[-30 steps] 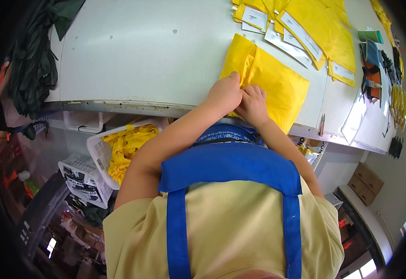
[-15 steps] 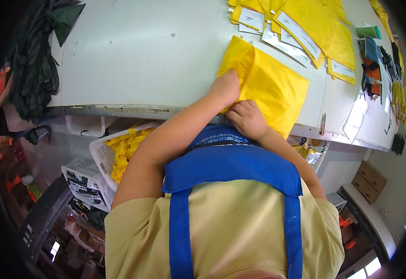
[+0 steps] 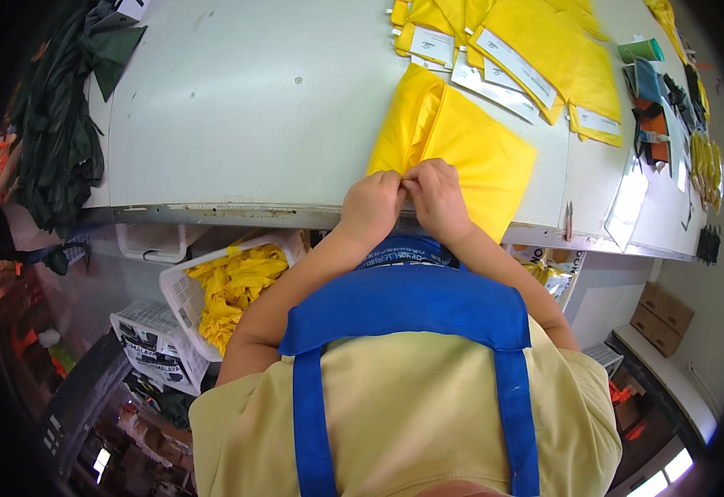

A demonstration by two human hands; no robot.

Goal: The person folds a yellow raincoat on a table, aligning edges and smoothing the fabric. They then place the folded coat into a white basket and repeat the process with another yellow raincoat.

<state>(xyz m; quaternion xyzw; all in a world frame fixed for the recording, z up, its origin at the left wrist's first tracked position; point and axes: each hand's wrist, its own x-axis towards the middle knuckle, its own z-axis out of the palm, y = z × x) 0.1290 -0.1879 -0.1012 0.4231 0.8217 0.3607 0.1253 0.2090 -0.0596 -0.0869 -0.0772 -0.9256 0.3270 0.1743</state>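
A yellow fabric pouch [image 3: 482, 141] lies at the front edge of the white worktable, its folded opening running from the far corner down toward me. My left hand [image 3: 374, 205] pinches the near end of that opening from the left. Close against it, my right hand [image 3: 438, 199] grips the same end, fingers curled, the two hands' fingertips meeting. The near corner of the pouch is partly hidden under my hands. Beyond it lie several flat yellow pouches [image 3: 590, 74] with white printed cards [image 3: 515, 62] on them.
Dark green fabric [image 3: 55, 124] hangs over the table's left end. Below the edge, a white basket [image 3: 178, 294] holds yellow cloth pieces [image 3: 234, 286]. Small snips [image 3: 569, 221] lie right of the pouch. A green roll [image 3: 641, 50] and assorted pouches stand farther right. Cardboard boxes [image 3: 663, 317] sit at lower right.
My left hand has drawn back from inside the pouch's opening to its near end, beside my right hand. The opening now gapes wider, showing inner folds. My right hand has shifted up slightly.
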